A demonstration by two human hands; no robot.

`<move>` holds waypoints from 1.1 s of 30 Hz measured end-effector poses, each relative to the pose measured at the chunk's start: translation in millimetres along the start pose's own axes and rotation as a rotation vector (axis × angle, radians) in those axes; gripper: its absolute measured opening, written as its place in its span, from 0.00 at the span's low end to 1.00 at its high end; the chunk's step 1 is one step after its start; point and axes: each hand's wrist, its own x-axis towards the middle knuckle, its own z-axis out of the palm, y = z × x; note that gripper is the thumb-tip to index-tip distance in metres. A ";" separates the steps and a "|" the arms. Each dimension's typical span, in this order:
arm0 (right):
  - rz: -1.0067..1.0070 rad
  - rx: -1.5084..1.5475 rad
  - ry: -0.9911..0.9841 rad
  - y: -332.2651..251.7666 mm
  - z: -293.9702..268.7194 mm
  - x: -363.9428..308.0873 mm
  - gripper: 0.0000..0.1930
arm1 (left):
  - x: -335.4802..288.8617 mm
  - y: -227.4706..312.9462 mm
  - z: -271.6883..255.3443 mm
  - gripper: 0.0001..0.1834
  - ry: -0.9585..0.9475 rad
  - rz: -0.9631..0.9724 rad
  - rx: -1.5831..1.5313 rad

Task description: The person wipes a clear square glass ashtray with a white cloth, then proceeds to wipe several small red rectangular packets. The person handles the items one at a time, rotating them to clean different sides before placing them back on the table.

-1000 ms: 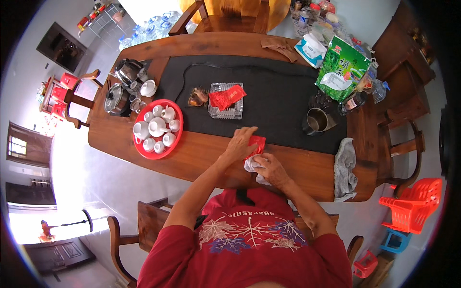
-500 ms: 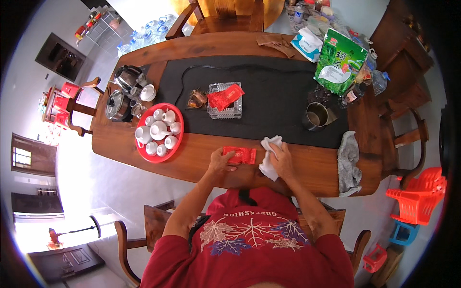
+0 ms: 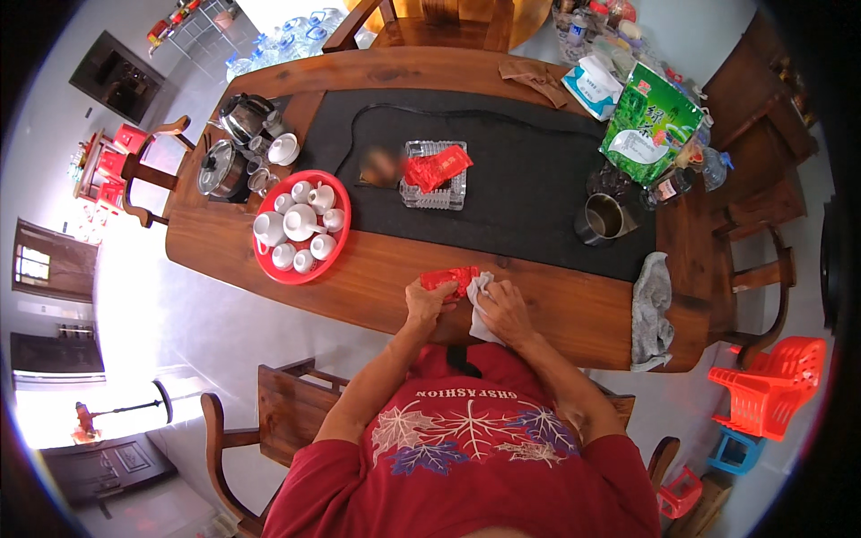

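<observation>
At the near edge of the wooden table, my left hand (image 3: 429,302) grips a flat red packet (image 3: 456,278) with its fingers and thumb. Bunched in the closed fingers of my right hand (image 3: 507,311) is a white tissue (image 3: 479,309), which meets the packet's right end. Beyond my hands, more red packets (image 3: 443,167) lie across a square clear glass ashtray (image 3: 448,203) on the black mat. A blurred brownish object (image 3: 380,168) sits just left of the ashtray.
To the left, a round red tray (image 3: 343,235) carries several white cups. A kettle (image 3: 244,117) and a lidded pot (image 3: 221,170) stand behind it. On the right are a metal cup (image 3: 598,219), a green bag (image 3: 647,125) and a grey towel (image 3: 652,309).
My right hand has moved left with the tissue, bringing it against the red packet. The packet is now lifted and tilted in my left hand. The whole view has shifted slightly.
</observation>
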 end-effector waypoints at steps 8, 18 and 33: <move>0.352 0.551 0.013 12.8 -14.2 20.3 0.19 | -2.6 8.2 -1.4 0.15 -0.043 0.027 0.111; -0.112 0.134 -0.049 -16.5 -1.7 32.6 0.18 | 4.7 3.3 -11.3 0.13 -0.084 -0.009 0.036; -0.133 0.095 0.038 -16.0 2.6 56.6 0.12 | 15.3 -1.3 -14.3 0.15 -0.093 -0.058 -0.064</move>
